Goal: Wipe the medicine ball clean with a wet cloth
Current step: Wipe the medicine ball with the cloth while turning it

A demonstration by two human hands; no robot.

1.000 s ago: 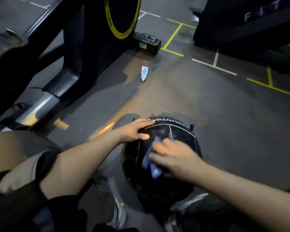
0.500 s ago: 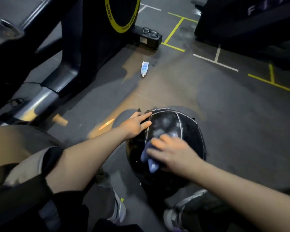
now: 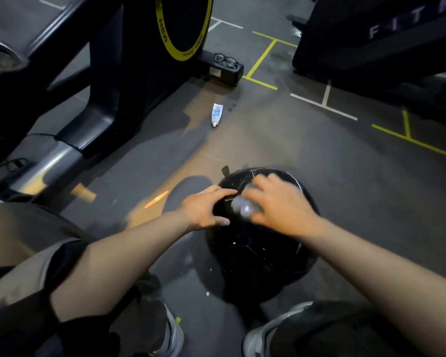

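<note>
Head: cloth (image 3: 243, 207) under right fingers (image 3: 264, 188).

1 medicine ball (image 3: 263, 256), black with pale seam lines, sits on the gym floor (image 3: 319, 163). 2 bare hands are on it: the left hand (image 3: 206, 210) and the right hand (image 3: 281, 204). 1 pale blue cloth (image 3: 245, 208) shows under the right one, blurred. 2 grey shoes show at the bottom, the left shoe (image 3: 174, 336) and the right shoe (image 3: 258, 338). 1 small white tube (image 3: 216, 115) lies further out. 1 pair of black glasses (image 3: 225, 60) rests on the base of 1 exercise machine (image 3: 108, 81), which carries 1 yellow-rimmed wheel (image 3: 184, 24). 1 more dark machine (image 3: 376, 45) stands at the far right.
</note>
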